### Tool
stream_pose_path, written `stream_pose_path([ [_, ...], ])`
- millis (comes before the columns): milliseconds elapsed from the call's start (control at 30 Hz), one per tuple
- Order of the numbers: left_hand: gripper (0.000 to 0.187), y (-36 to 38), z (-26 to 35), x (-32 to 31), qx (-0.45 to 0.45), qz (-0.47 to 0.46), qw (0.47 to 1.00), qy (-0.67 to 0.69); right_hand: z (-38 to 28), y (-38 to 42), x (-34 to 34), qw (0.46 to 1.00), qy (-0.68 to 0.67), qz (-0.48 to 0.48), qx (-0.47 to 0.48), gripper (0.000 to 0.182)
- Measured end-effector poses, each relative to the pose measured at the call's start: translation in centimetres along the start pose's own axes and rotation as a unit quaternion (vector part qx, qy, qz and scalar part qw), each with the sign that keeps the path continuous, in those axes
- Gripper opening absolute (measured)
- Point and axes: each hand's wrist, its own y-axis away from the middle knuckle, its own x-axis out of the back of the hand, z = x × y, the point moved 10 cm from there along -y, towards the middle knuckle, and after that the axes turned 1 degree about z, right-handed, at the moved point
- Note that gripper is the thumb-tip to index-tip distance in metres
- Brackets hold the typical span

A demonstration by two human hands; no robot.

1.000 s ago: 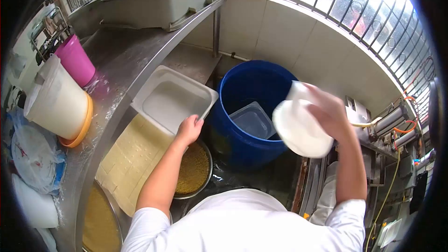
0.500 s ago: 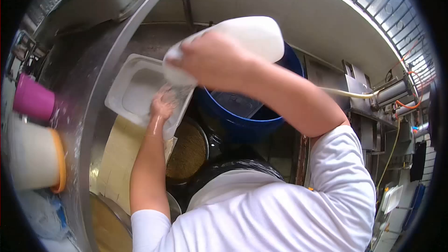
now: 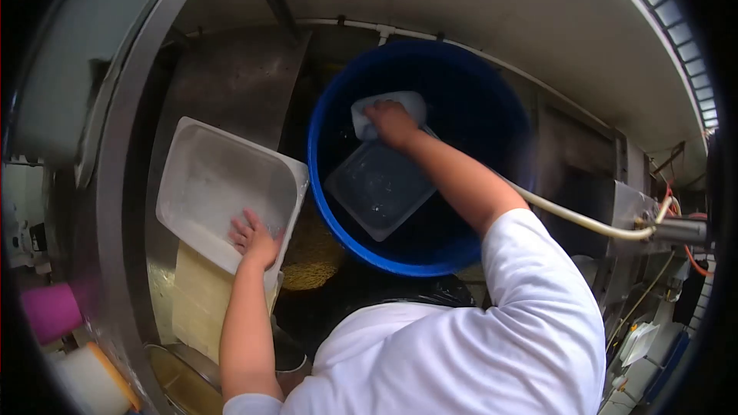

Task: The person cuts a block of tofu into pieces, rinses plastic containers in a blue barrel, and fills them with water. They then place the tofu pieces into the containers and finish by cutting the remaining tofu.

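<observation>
Over the near right corner of a white rectangular tub (image 3: 184, 192), my left hand (image 3: 257, 240) is open, fingers spread inside the tub near its wall. The tub is tilted and looks wet inside. My right hand (image 3: 393, 123) grips a white plastic jug (image 3: 411, 104) down inside a large blue barrel (image 3: 317, 161). The fingers partly cover the jug, so its opening is hard to make out. Just below the jug, a translucent rectangular container (image 3: 377, 192) lies in the barrel's dark interior.
A pale board (image 3: 204, 300) lies under the tub's near edge. Grain-like brown material (image 3: 311, 261) sits between tub and barrel. A cream hose (image 3: 584, 219) runs in from the right. A pink bucket (image 3: 52, 311) and an orange-rimmed white bucket (image 3: 88, 380) stand left.
My right hand has swung the jug from above the tub, where water was pouring out, down into the barrel. My left hand stays at the tub. The view has turned toward the barrel.
</observation>
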Motion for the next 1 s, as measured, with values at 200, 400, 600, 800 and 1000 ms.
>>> stream_pose_path([
  [200,0.126,-0.6,-0.4,-1.1,-0.005,-0.010,1.000,0.004,2.3,-5.6,-16.6,0.988,0.015,-0.129,-0.081,0.045],
  [400,0.130,-0.6,-0.4,-1.7,-0.035,-0.019,0.999,-0.018,8.5,-6.3,-31.6,0.972,0.017,-0.133,-0.194,0.052],
  [600,0.133,-0.8,-1.6,-3.1,-0.102,-0.005,0.994,-0.048,10.4,-4.6,-38.7,0.931,0.017,-0.344,-0.123,0.053],
  [800,0.138,0.1,-0.3,-1.6,-0.055,-0.032,0.998,0.009,16.7,-2.3,-47.9,0.998,-0.047,-0.029,-0.025,0.043],
  [1000,0.142,0.1,-0.4,-1.8,-0.074,0.002,0.997,-0.007,20.5,0.0,-55.7,0.946,0.032,-0.324,0.006,0.048],
])
